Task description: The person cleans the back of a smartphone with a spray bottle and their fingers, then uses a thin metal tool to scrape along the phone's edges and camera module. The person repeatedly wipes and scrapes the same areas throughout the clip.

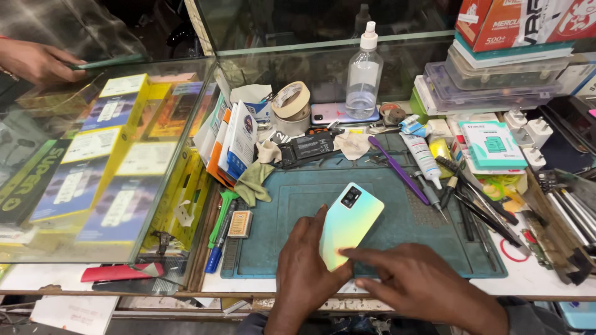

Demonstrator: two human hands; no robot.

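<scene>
Hands of a seated person work a smartphone [349,224] lying face down on a teal repair mat [397,248], its iridescent green-to-yellow back and camera block turned up. The left hand [304,267] lies along the phone's left edge, fingers pressed together and curled against its side. The right hand [413,285] comes in from the mat's lower right, index finger stretched out with its tip on the phone's lower end, the other fingers loosely folded beneath.

Behind the phone, at the mat's far edge, lie a flat black battery [313,146] and a purple toothbrush [398,170]; a white tube [422,156] and a cluster of screwdrivers and tweezers [475,201] crowd the mat's right side. Beyond the mat stand a clear spray bottle [364,74] and rolls of masking tape [292,107]. A green cloth [253,184] slumps at the mat's upper left corner, green and blue pens [218,232] just off its left edge.

Left of the mat, a glass display case [99,155] holds yellow boxed goods; another person's hand [34,61] rests on its top at the far corner.
</scene>
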